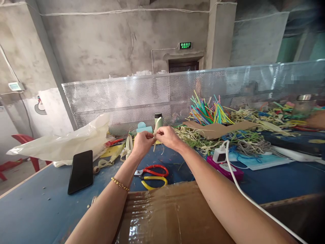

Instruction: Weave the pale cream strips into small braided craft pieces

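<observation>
Both arms reach forward over the table, hands close together. My left hand pinches a pale green leaf-like strip at its knotted or folded middle. From the other side, my right hand grips the same strip with thumb and fingertips. One end of it points up and a narrower tail hangs below; the fingers partly hide the middle. Scissors with one red and one yellow handle lie on the blue table below my hands. Behind the strip stands a green bottle with a black cap.
A brown cardboard piece covers the near edge. Left are a black phone and a plastic bag. Right are colourful thin sticks, heaped strips, a magenta power strip with a white cable, and a blue face mask.
</observation>
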`<action>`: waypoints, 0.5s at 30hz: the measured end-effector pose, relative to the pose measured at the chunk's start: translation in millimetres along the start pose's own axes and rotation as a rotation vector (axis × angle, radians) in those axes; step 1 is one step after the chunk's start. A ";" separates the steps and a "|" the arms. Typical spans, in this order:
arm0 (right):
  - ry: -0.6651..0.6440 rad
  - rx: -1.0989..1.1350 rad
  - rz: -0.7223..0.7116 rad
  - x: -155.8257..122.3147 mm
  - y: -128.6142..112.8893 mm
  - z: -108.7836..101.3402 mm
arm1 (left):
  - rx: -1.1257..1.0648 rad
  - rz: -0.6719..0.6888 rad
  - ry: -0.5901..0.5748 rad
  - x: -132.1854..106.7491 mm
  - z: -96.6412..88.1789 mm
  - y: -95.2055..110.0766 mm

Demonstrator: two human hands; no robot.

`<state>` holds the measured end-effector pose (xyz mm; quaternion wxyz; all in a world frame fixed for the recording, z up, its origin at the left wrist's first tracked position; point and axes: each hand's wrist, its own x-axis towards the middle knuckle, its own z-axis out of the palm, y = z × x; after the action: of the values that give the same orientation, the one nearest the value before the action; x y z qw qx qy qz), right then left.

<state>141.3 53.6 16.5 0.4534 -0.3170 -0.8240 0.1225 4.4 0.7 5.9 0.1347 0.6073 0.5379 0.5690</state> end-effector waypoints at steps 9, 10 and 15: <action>-0.096 0.137 0.002 0.7 0.5 -2.2 | -0.213 -0.054 -0.125 -0.8 -4.1 1.7; -0.089 0.122 -0.006 0.7 0.3 -2.5 | -0.237 -0.071 -0.126 -1.1 -4.9 3.0; -0.088 0.119 -0.106 0.8 -0.4 -3.2 | -0.334 -0.147 -0.224 -0.2 -12.1 5.0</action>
<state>143.5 53.5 19.0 0.4404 -0.2401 -0.8500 0.1609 -3.2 -6.8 13.6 0.3335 0.5949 0.4608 0.5679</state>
